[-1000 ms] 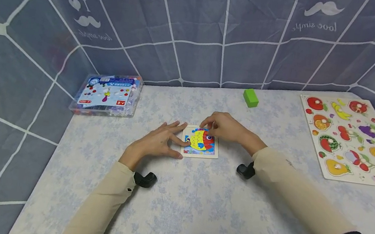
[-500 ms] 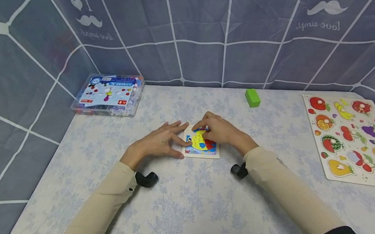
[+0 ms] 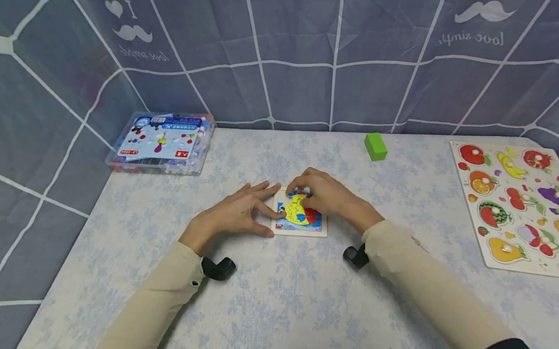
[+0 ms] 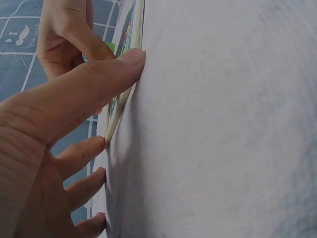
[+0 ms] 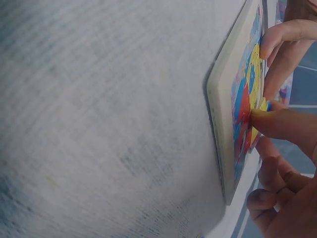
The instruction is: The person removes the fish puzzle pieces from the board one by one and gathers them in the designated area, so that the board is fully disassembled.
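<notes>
A small square jigsaw puzzle (image 3: 298, 234) lies on the table, with a yellow, red and blue fish picture inside a pale wooden border. My left hand (image 3: 236, 213) spreads along its left side; the thumb touches the near edge and the index fingertip rests on the picture. Over the upper part of the puzzle, my right hand (image 3: 327, 193) pinches a puzzle piece (image 5: 264, 104) between thumb and fingers. Yellow with some blue shows on this piece in the right wrist view, tilted up from the picture. The right fingers cover part of the fish in the head view.
A clear plastic box (image 3: 160, 143) with a printed label stands at the back left. Towards the back sits a green block (image 3: 376, 146). On the right lies a fruit peg board (image 3: 532, 210). A grey checked curtain (image 3: 298, 40) hangs behind the table.
My right hand has moved left from the puzzle's upper right corner, further over the fish, and then held there. The left hand has stayed in place at the puzzle's left side.
</notes>
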Demonstrator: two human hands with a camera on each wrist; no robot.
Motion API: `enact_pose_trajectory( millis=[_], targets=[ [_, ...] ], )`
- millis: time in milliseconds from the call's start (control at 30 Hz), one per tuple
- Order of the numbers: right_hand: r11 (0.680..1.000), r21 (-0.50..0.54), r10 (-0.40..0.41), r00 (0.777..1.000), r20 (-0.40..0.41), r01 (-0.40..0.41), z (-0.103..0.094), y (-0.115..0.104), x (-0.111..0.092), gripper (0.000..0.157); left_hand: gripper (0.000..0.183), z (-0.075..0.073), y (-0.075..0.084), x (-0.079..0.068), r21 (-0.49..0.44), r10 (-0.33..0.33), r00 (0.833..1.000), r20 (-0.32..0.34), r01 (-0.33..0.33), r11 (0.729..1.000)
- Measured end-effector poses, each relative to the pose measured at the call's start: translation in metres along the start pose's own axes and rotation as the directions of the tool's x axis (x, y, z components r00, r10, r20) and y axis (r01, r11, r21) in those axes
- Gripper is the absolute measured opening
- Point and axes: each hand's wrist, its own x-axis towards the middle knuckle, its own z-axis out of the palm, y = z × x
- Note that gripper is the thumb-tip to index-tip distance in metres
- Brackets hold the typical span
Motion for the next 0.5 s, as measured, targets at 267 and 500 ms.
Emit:
enact_pose_trajectory(
  millis=[267, 500],
  targets=[
    [1.000, -0.012, -0.018, 0.999, -0.044, 0.018, 0.0011, -0.0031, 0.0006, 0.029, 0.050, -0.0003, 0.0006, -0.0004, -0.009, -0.005, 1.000, -0.004, 0.005, 1.000],
    [0.999, -0.020, -0.049, 0.999, -0.024, 0.049, 0.0033, -0.0062, -0.0024, 0.027, 0.049, 0.0001, -0.0001, -0.0006, -0.008, 0.008, 1.000, -0.005, -0.008, 1.000]
  ],
)
